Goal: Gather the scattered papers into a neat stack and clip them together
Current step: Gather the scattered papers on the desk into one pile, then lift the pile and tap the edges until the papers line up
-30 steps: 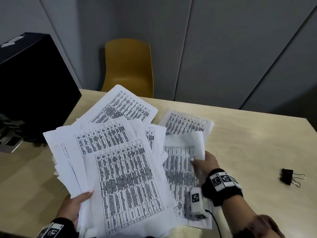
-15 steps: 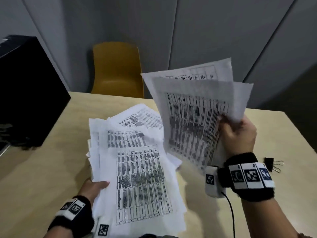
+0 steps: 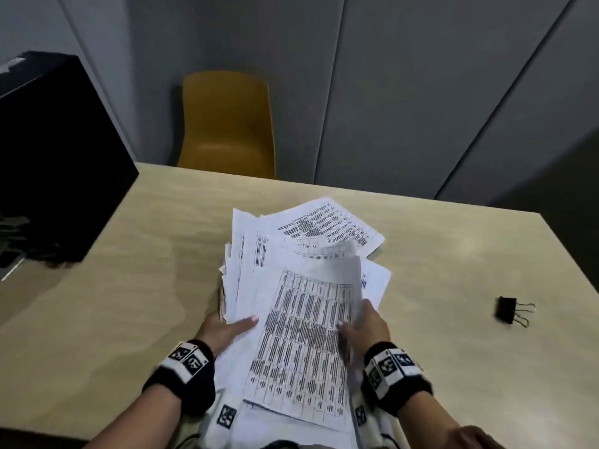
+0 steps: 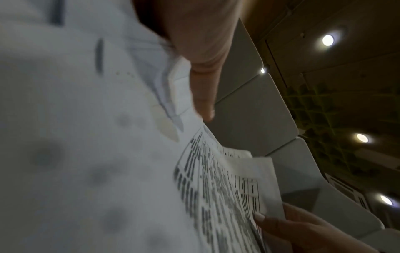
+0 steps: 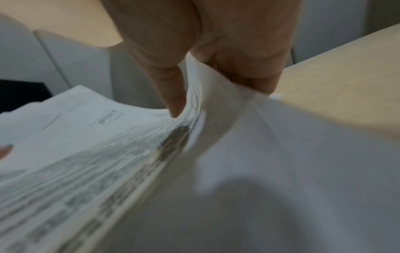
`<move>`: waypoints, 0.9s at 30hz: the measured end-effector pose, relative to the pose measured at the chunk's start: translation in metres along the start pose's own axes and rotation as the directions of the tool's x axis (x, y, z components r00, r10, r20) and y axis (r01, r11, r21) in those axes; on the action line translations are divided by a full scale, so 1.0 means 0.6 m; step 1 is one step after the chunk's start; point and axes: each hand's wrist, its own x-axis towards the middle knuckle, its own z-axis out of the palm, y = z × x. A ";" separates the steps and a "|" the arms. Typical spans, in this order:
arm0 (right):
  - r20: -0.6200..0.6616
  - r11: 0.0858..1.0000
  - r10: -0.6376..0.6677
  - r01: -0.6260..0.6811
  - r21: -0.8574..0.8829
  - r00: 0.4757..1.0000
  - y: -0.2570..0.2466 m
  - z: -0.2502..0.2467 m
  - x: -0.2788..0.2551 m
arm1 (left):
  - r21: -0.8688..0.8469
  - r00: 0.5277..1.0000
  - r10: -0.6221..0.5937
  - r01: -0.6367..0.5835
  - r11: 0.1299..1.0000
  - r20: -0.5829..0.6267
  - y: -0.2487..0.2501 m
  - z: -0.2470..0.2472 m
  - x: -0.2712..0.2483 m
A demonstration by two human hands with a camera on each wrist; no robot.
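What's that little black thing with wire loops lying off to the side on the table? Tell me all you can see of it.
It is a small black binder clip with two thin silvery wire handles that point away to the right. It looks like dark metal. It lies alone on the pale wooden table, well to the right of the loose white printed papers. Nothing touches it but the tabletop: both hands are on the papers. Finer detail is too small to tell.

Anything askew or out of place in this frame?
Yes: the papers held by the left hand and right hand are fanned at differing angles, corners jutting out, not squared. The binder clip lies apart on the table, unused.
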 end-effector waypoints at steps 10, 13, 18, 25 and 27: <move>0.027 0.358 0.102 -0.062 0.932 0.994 0.054 -0.030 -0.030 | -0.162 1.000 0.010 -0.007 0.987 0.023 -0.021 -0.016 -0.009; 0.212 0.228 -0.037 -0.198 0.953 0.977 0.056 -0.035 -0.030 | -0.258 0.996 0.030 -0.006 0.966 0.088 -0.013 -0.017 -0.014; 0.219 0.415 -0.051 -0.179 0.892 0.974 0.037 -0.055 -0.038 | -0.232 0.985 0.112 -0.078 0.969 0.133 0.017 -0.010 -0.017; -0.012 0.442 -0.150 0.078 0.894 0.989 -0.010 -0.118 -0.036 | -0.203 0.956 0.292 -0.288 0.936 -0.013 0.080 0.006 -0.020; -0.101 0.501 -0.232 0.208 0.840 0.967 -0.024 -0.144 -0.032 | -0.179 0.920 0.391 -0.391 0.903 -0.036 0.115 -0.002 -0.024</move>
